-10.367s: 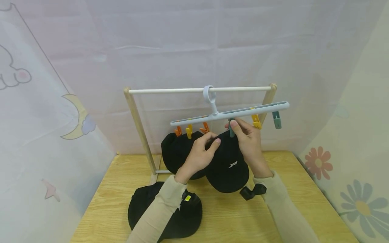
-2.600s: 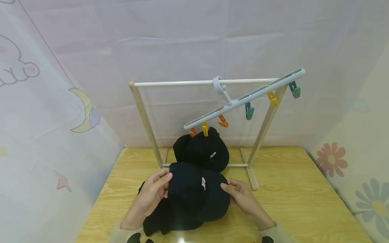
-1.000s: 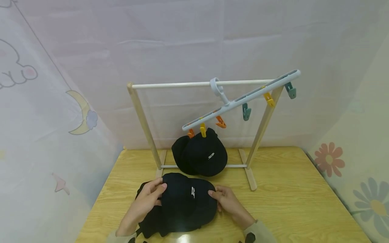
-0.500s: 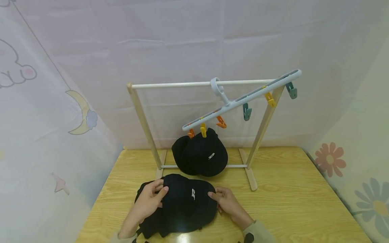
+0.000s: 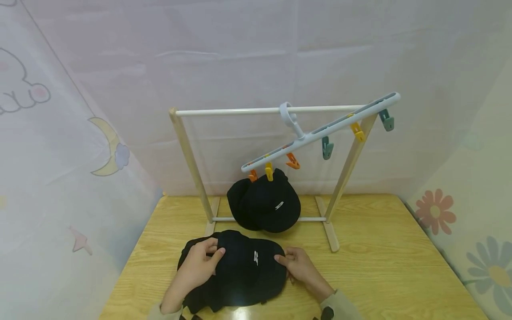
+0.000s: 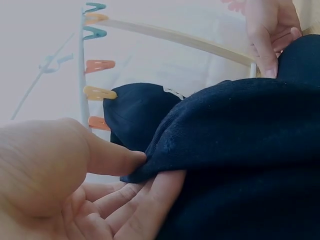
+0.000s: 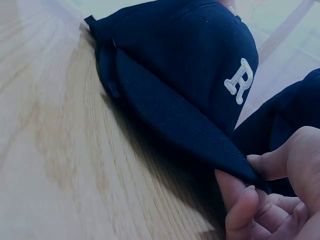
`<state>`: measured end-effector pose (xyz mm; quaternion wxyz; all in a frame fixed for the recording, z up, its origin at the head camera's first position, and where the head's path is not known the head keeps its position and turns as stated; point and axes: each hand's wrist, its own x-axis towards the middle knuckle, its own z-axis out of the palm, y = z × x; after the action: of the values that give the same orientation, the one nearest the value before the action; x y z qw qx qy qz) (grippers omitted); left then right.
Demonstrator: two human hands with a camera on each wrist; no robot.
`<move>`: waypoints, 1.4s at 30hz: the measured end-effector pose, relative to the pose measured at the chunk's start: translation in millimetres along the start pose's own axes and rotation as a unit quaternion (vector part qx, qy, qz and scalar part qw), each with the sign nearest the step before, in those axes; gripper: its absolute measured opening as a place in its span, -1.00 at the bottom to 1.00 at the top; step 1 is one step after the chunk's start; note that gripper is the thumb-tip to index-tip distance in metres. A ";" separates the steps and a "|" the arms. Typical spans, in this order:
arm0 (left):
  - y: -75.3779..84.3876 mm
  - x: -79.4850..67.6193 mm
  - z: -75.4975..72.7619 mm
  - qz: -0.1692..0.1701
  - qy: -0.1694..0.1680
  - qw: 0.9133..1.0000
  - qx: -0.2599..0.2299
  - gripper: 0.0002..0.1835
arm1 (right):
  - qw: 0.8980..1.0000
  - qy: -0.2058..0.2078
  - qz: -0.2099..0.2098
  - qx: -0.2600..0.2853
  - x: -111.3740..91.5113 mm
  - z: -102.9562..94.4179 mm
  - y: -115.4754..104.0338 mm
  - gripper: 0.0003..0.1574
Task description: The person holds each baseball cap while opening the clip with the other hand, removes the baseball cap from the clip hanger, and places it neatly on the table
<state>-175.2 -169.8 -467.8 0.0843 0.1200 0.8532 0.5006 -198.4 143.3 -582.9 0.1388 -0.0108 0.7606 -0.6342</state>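
Observation:
Above the wooden table, a black cap (image 5: 240,271) with a white letter R lies over more black cap fabric. My left hand (image 5: 196,266) pinches the cap's crown edge between thumb and fingers, as the left wrist view shows up close. At the other end my right hand (image 5: 302,269) pinches the tip of the brim (image 7: 175,122). Behind them another black cap (image 5: 276,204) hangs from orange and yellow clips at the low left end of a tilted light-blue hanger (image 5: 326,130).
The hanger hooks over the white rail (image 5: 224,112) of a wood-legged rack (image 5: 188,162). Its other orange, green (image 5: 327,149) and yellow (image 5: 357,132) clips hold nothing. Light printed cloth (image 5: 120,66) surrounds the table (image 5: 380,249).
Ten seconds ago both hands were up at the hanger, with a cap by a green clip. Since then the hands came down, the hanger tilted, and the held cap sank onto the fabric below.

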 end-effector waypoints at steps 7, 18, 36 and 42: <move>-1.4 1.9 1.6 0.005 0.000 1.000 0.009 -0.81 | 0.999 -0.001 -0.008 -0.048 5.0 -1.7 1.3 -0.61; 0.8 3.4 3.5 -0.003 0.004 1.000 0.013 -0.78 | 0.988 0.031 -0.005 -0.148 3.2 -5.4 -3.1 -0.58; 21.4 -6.1 4.2 0.036 0.133 0.979 0.148 -0.70 | 0.975 0.050 -0.074 -0.203 -2.1 -11.7 -3.5 -0.56; 32.7 -2.5 3.1 0.052 0.175 0.963 0.197 -0.66 | 0.964 0.076 -0.094 -0.237 2.2 -18.0 -6.5 -0.60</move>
<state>-168.1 -152.5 -440.7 -0.1179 0.0887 0.9291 0.3392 -205.7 159.0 -574.2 0.0137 -0.0661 0.8932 -0.4445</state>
